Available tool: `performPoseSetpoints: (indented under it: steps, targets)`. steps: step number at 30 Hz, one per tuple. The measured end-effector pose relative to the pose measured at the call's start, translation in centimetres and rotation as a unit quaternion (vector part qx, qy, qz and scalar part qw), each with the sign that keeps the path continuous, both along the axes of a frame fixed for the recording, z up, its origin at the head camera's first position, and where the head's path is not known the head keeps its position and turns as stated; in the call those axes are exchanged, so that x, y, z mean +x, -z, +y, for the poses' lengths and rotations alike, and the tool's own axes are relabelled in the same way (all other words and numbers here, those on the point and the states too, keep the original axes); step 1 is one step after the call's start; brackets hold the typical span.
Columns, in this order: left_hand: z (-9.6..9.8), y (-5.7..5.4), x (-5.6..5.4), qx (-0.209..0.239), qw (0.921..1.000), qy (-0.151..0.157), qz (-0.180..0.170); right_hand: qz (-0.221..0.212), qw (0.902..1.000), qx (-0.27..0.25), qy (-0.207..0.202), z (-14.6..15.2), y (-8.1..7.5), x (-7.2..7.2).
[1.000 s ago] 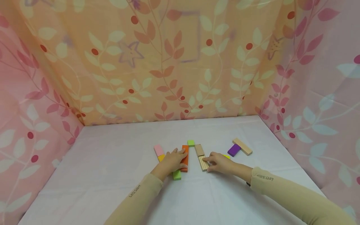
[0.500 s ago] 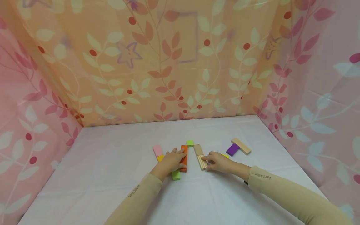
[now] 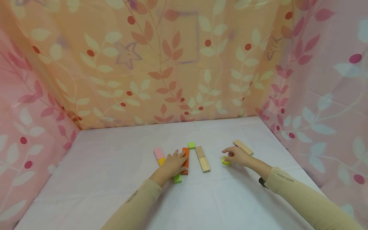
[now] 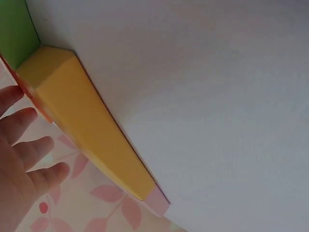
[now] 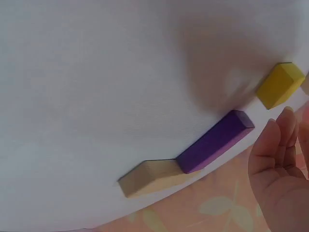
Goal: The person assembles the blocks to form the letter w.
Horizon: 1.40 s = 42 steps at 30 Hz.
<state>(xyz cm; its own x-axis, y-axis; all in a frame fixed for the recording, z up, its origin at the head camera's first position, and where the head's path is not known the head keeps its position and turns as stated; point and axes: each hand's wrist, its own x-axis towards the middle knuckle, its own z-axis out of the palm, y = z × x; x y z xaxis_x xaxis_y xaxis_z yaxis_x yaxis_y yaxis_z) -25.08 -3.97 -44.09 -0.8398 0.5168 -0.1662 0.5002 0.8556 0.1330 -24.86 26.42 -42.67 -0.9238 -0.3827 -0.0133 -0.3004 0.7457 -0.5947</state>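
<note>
My left hand [image 3: 172, 164] rests with spread fingers on an orange block [image 3: 185, 158], which lies lengthwise away from me. Partly under that hand are a green block [image 3: 177, 179] and a yellow-orange block [image 4: 91, 125], the latter in line with a pink block [image 3: 158, 153]. To the right, my right hand [image 3: 241, 156] is over a small yellow block [image 3: 225, 162], thumb near its top and index finger stretched out past it. In the right wrist view, its fingertips show right beside the yellow block. Between the hands lie a plain wooden block [image 3: 199, 152] and a striped wooden block [image 3: 204, 164], end to end.
A small green block [image 3: 191, 145] sits behind the orange one. Beyond the right hand, a purple block [image 5: 215, 142] touches a long wooden block [image 3: 243, 147]. Leaf-patterned curtains [image 3: 161, 64] enclose the white tabletop [image 3: 115, 150] at the back and sides.
My right hand has left the striped wooden block and moved right to the yellow block, now covering most of the purple one. The left hand stays on the orange block.
</note>
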Motion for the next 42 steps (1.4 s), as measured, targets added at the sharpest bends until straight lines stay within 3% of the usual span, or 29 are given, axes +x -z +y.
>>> performPoseSetpoints:
  steps: [6, 13, 19, 24, 28, 30, 34, 38, 42]
  targets:
    - [0.1, -0.1, 0.1, 0.001, 0.9999, 0.014, 0.01, -0.011, 0.999, 0.043, 0.012, 1.2, 1.3, 0.2]
    - [2.1, -1.1, 0.1, 0.06, 0.9979, 0.007, -0.024, 0.001, 0.9973, 0.062, 0.04, 1.2, 1.8, 0.3]
    - [4.5, -1.1, 0.0, 0.035, 0.9991, -0.013, -0.019, -0.018, 0.9988, -0.019, 0.042, 1.0, 0.9, 0.6]
    - [6.1, -0.5, -0.1, -0.002, 0.9996, -0.026, 0.006, -0.094, 0.9889, -0.109, 0.037, 0.5, 0.3, 1.0]
    - [7.0, 0.1, -0.3, -0.031, 0.9988, -0.029, 0.024, -0.16, 0.9782, -0.132, -0.01, -0.1, 0.6, 1.3]
    - [7.3, 0.3, -0.4, -0.05, 0.9978, -0.03, 0.032, -0.169, 0.9766, -0.125, -0.045, -0.6, 0.9, 1.4]
    - [7.5, 0.5, -0.3, -0.074, 0.9959, -0.028, 0.044, -0.138, 0.9833, -0.091, -0.077, -1.6, 1.8, 1.6]
    - [7.7, 0.2, -0.2, -0.07, 0.9962, -0.027, 0.045, -0.092, 0.9914, -0.063, -0.07, -1.9, 2.3, 2.0]
    - [7.8, 0.2, -0.1, -0.06, 0.9968, -0.025, 0.046, -0.072, 0.9932, -0.054, -0.074, -2.0, 2.5, 2.2]
